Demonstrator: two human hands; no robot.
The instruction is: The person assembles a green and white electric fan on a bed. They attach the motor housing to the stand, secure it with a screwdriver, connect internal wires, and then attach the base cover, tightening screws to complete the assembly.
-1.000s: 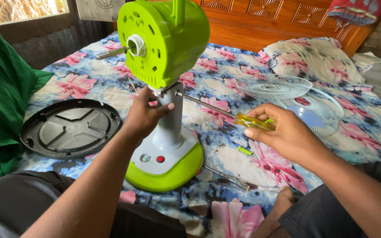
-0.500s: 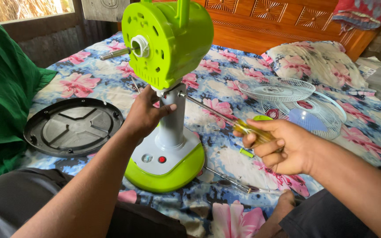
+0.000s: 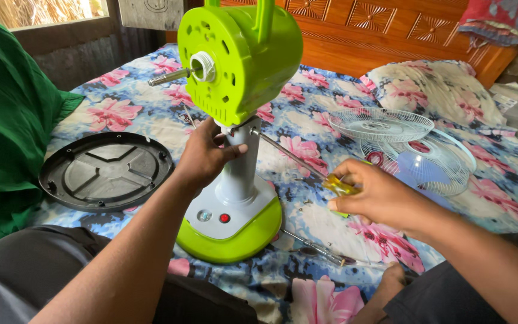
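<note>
Fan body [image 3: 238,129], lime green and grey, stands upright on the flowered bedsheet [image 3: 307,102], and everything else is placed against it. Far to its left hangs a green cloth [image 3: 7,114]. Nearer on that side, flat on the sheet and just clear of the fan's base, lies a round black base plate [image 3: 106,171] with its ribbed underside up. A metal shaft [image 3: 169,76] pokes out leftward from the front of the fan's green motor housing.

The left hand [image 3: 205,156] is wrapped around the grey neck of the fan just under the housing, thumb across the front, fingers closed firmly on the column. On the fan's foot sit a clear button and a red button.

To the right of the neck, a screwdriver [image 3: 298,162] slants up with its tip against the joint below the housing; its yellow handle is enclosed in the right hand [image 3: 373,195], whose fingers are curled tight around it. Below that hand, beside the fan's foot, a second screwdriver [image 3: 319,252] lies on the sheet. Farther right rest two white wire fan guards [image 3: 403,141], one stacked partly on the other, with a flowered pillow [image 3: 436,87] behind them and a carved wooden headboard [image 3: 385,30] behind the fan.
</note>
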